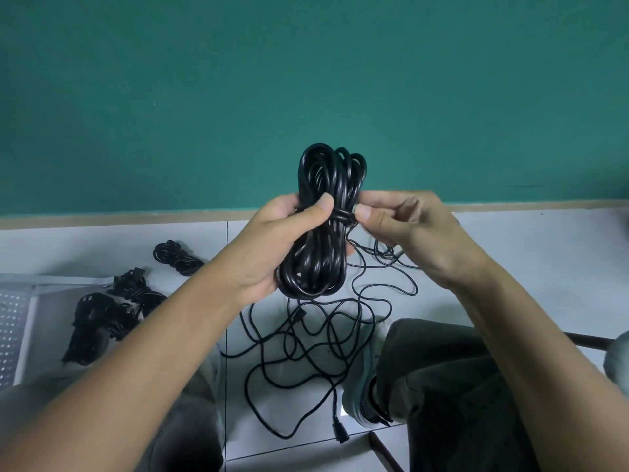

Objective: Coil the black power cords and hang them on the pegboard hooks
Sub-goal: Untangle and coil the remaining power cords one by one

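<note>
Two forearms reach forward above a loose black cord (306, 356) tangled on the floor. Left hand (272, 247) grips a coiled power cord (323, 219) at its waist; right hand (401, 219) pinches the wrap around it. Binding looks nearly done; next, tuck the end. Finished bundles (112, 311) lie farther left, beside a pegboard (13, 328).

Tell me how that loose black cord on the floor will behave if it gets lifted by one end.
The loose cord looks thin and lies in tangled loops, so it will likely hang floppy and snag on itself. Its plug end may swing.
</note>
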A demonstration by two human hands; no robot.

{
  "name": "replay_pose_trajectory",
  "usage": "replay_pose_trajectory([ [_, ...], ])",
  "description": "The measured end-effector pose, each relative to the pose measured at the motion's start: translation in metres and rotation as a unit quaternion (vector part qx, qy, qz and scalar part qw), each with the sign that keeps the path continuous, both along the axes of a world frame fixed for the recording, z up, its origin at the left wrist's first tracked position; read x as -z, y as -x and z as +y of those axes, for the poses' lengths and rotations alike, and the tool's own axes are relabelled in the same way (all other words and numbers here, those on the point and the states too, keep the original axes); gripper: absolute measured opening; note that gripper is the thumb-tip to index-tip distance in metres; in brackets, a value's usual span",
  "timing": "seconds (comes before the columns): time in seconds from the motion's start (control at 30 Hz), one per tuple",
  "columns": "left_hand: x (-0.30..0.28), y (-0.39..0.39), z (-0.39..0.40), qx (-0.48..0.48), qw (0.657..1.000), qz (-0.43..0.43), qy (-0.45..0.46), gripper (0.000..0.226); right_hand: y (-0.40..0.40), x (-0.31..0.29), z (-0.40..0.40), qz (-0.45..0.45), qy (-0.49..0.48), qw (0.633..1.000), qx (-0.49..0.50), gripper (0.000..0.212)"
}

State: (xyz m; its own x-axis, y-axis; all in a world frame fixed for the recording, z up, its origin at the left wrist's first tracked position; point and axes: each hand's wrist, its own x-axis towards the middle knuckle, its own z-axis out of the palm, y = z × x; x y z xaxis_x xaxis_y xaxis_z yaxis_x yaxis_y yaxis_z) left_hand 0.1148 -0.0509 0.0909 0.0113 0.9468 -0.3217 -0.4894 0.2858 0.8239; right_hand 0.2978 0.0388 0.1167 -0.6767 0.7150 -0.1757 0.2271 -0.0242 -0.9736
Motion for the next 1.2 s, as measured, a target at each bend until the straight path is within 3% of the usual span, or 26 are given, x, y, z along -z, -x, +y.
replay_pose_trajectory([
  [0.1, 0.001, 0.001, -0.002, 0.022, 0.999, -0.031, 0.012, 0.046, -0.005, 0.0, -0.001, -0.021, -0.013, 0.999, -0.021, 0.027],
  [0.27, 0.004, -0.007, -0.005, 0.029, 0.994, -0.108, 0.0, 0.034, -0.009, -0.001, -0.003, 0.035, -0.001, 0.999, 0.018, 0.028],
  [0.43, 0.008, -0.008, -0.003, 0.073, 0.99, -0.123, -0.004, 0.052, -0.006, 0.0, -0.008, 0.071, 0.011, 0.997, 0.009, 0.032],
  [0.53, 0.015, -0.01, 0.0, 0.045, 0.994, -0.101, 0.004, 0.059, -0.003, -0.003, -0.011, 0.096, 0.019, 0.995, 0.023, 0.033],
  [0.63, 0.018, -0.017, 0.003, -0.065, 0.996, -0.059, -0.009, 0.053, 0.001, -0.006, -0.011, 0.107, 0.022, 0.994, 0.032, 0.035],
  [0.8, 0.018, -0.029, 0.001, -0.169, 0.967, 0.161, -0.1, 0.023, 0.009, -0.005, -0.013, 0.08, -0.007, 0.996, 0.045, 0.03],
  [0.87, 0.015, -0.035, -0.003, -0.179, 0.956, 0.21, -0.1, 0.023, 0.013, -0.001, -0.019, 0.057, -0.018, 0.998, 0.028, 0.031],
  [1.03, 0.001, -0.035, -0.008, -0.164, 0.979, 0.113, -0.035, 0.036, 0.019, 0.003, -0.025, 0.036, -0.036, 0.999, 0.01, 0.032],
  [1.13, -0.003, -0.032, -0.007, -0.173, 0.978, 0.109, -0.03, 0.052, 0.02, 0.001, -0.025, 0.02, -0.053, 0.998, -0.036, 0.033],
  [1.2, -0.001, -0.033, -0.006, -0.179, 0.976, 0.125, -0.026, 0.045, 0.022, -0.002, -0.027, 0.013, -0.062, 0.995, -0.072, 0.032],
])
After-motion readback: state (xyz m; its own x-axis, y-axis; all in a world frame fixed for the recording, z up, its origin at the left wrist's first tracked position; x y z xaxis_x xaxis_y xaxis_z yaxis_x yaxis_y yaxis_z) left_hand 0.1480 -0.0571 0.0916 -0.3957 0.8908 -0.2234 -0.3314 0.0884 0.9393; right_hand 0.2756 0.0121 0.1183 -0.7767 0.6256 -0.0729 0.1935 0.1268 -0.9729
